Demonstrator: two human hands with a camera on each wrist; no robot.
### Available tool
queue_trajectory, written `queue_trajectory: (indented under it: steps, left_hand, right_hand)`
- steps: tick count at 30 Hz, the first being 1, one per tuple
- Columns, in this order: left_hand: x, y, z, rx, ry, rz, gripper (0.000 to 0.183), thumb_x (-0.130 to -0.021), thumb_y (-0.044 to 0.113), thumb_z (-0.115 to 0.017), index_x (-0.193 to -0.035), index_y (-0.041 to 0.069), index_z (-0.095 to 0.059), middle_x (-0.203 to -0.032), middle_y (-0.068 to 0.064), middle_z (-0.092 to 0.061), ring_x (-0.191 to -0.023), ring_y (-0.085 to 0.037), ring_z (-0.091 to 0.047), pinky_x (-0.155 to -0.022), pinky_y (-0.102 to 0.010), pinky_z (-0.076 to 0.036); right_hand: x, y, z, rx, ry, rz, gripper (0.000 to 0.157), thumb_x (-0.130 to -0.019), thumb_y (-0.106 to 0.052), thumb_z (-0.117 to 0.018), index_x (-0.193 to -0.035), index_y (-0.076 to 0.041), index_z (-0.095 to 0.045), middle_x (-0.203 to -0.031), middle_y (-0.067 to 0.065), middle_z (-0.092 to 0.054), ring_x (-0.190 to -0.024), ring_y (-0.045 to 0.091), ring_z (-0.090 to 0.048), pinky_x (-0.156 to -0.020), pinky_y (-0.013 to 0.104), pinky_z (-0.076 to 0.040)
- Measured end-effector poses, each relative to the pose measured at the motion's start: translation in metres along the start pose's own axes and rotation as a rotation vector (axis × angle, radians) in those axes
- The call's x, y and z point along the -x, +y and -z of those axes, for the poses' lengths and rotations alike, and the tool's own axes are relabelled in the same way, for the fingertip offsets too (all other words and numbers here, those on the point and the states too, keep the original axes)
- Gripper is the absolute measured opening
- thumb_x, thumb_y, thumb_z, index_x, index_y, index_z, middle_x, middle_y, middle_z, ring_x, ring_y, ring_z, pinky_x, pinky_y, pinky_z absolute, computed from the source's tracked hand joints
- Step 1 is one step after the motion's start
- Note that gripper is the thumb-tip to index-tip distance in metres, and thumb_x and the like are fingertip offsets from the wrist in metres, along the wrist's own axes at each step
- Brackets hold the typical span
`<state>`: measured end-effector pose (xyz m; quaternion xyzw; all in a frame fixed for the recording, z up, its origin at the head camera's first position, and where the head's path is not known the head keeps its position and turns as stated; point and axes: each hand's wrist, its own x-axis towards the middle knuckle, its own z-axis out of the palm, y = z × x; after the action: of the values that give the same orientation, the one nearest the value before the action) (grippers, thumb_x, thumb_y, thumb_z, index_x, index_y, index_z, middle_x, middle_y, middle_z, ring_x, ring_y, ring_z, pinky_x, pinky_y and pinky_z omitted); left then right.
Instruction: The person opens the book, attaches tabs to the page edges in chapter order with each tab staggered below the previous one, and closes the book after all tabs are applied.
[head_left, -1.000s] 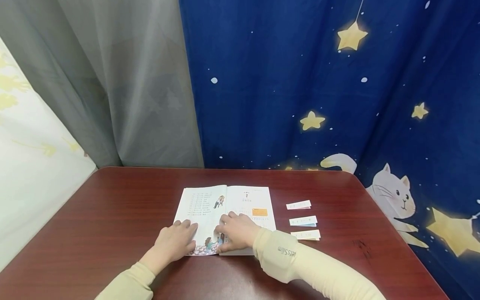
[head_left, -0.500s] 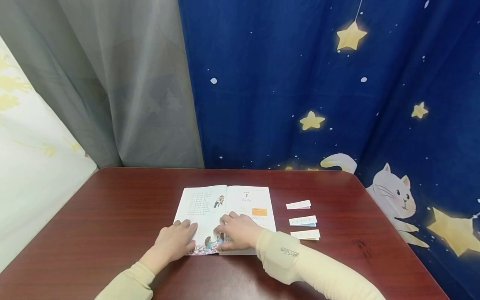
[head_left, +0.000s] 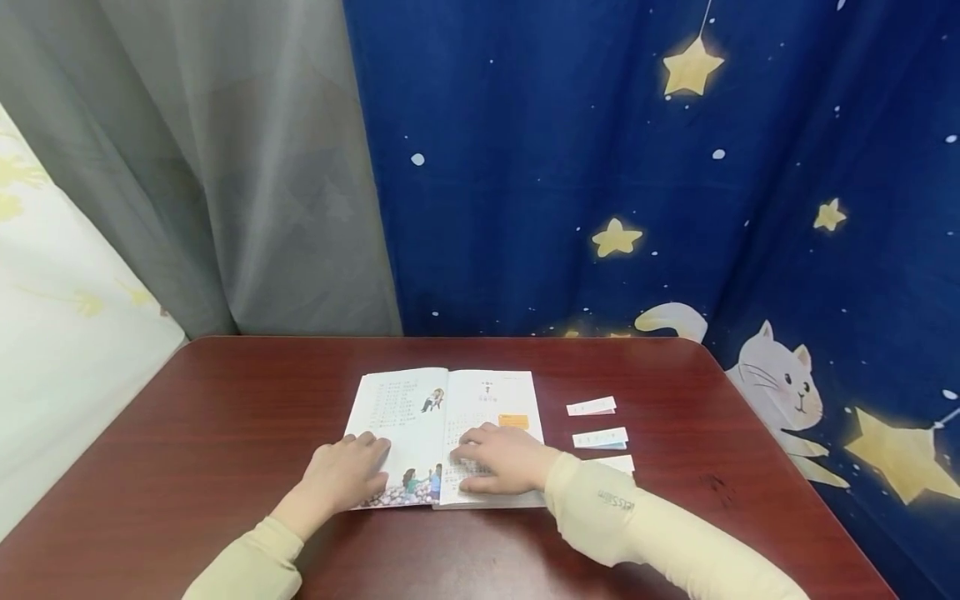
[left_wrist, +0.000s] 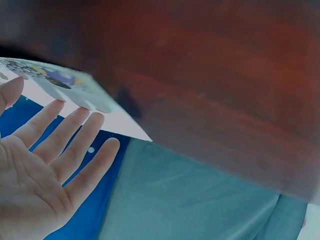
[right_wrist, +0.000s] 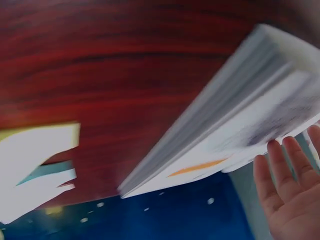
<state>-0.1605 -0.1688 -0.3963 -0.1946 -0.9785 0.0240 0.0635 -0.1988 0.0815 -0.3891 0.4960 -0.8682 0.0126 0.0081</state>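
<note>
An open book point(head_left: 408, 437) lies on the table, printed text and coloured drawings on its pages. On the lower left page rests my left hand point(head_left: 345, 471), its fingers extended. My right hand point(head_left: 510, 461) lies across the lower right page and covers some of its text. In the left wrist view the left hand point(left_wrist: 45, 175) has its fingers spread, fingertips at the page point(left_wrist: 120, 122). The right wrist view catches the right hand point(right_wrist: 295, 195) with straight fingers at the page, and the book's thick stack of page edges point(right_wrist: 210, 105).
To the right of the book, three folded paper strips lie in a column: one with pink point(head_left: 591, 407), one with blue point(head_left: 600, 438), and a nearest one point(head_left: 618, 462) partly behind the right sleeve. A dark red table point(head_left: 247, 417) bears everything, with curtains point(head_left: 525, 167) behind.
My right hand has slid rightward from the book's centre fold onto the right page, uncovering the drawing by the fold. The left hand stays on the left page. The head view has shifted slightly.
</note>
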Motion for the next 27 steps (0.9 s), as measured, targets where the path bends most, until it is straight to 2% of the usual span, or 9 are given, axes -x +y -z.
queue_trajectory:
  steps: [4, 8, 12, 17, 22, 27]
  left_hand:
    - [-0.011, 0.003, 0.011, -0.005, 0.073, -0.033, 0.033, -0.074, 0.03, -0.061, -0.1, 0.01, -0.061, -0.087, -0.006, -0.058, -0.073, -0.024, -0.056, -0.046, -0.037, -0.042]
    - [-0.027, 0.012, 0.025, 0.006, 0.141, -0.074, 0.036, -0.075, 0.031, -0.061, -0.104, 0.01, -0.061, -0.093, -0.007, -0.059, -0.077, -0.025, -0.057, -0.049, -0.038, -0.045]
    - [-0.048, 0.03, 0.04, 0.023, 0.151, -0.11, 0.039, -0.077, 0.033, -0.06, -0.109, 0.01, -0.06, -0.095, -0.006, -0.06, -0.079, -0.025, -0.058, -0.051, -0.039, -0.045]
    - [-0.078, 0.06, 0.052, 0.025, 0.138, -0.153, 0.04, -0.078, 0.036, -0.058, -0.11, 0.013, -0.059, -0.094, -0.003, -0.059, -0.08, -0.022, -0.057, -0.054, -0.037, -0.046]
    - [-0.105, 0.089, 0.052, 0.021, 0.139, -0.204, 0.039, -0.078, 0.036, -0.058, -0.111, 0.014, -0.059, -0.095, -0.002, -0.059, -0.081, -0.019, -0.056, -0.059, -0.034, -0.046]
    - [-0.127, 0.113, 0.042, 0.039, 0.131, -0.243, 0.037, -0.079, 0.035, -0.057, -0.109, 0.015, -0.06, -0.094, -0.001, -0.058, -0.08, -0.018, -0.055, -0.06, -0.034, -0.046]
  right_hand:
    - [0.018, 0.017, 0.006, -0.009, 0.023, -0.031, 0.04, -0.084, -0.042, -0.052, -0.115, -0.018, -0.058, -0.109, -0.002, -0.054, -0.102, 0.014, -0.049, -0.085, 0.03, -0.04]
    - [0.036, 0.035, 0.014, -0.046, 0.039, -0.115, 0.038, -0.083, -0.04, -0.054, -0.112, -0.017, -0.06, -0.109, -0.001, -0.057, -0.102, 0.016, -0.05, -0.084, 0.034, -0.041]
    - [0.052, 0.055, 0.022, -0.059, 0.077, -0.182, 0.035, -0.082, -0.036, -0.056, -0.109, -0.014, -0.062, -0.103, -0.002, -0.059, -0.094, 0.015, -0.053, -0.079, 0.033, -0.043]
    - [0.074, 0.08, 0.03, -0.047, 0.113, -0.298, 0.034, -0.081, -0.034, -0.058, -0.107, -0.013, -0.063, -0.099, 0.0, -0.06, -0.091, 0.017, -0.053, -0.074, 0.037, -0.045]
    - [0.096, 0.103, 0.033, -0.066, 0.1, -0.446, 0.034, -0.081, -0.033, -0.06, -0.108, -0.012, -0.062, -0.105, 0.007, -0.059, -0.1, 0.024, -0.052, -0.079, 0.044, -0.043]
    - [0.112, 0.123, 0.03, -0.063, 0.12, -0.516, 0.034, -0.081, -0.032, -0.06, -0.108, -0.011, -0.062, -0.109, 0.012, -0.057, -0.104, 0.029, -0.05, -0.081, 0.048, -0.041]
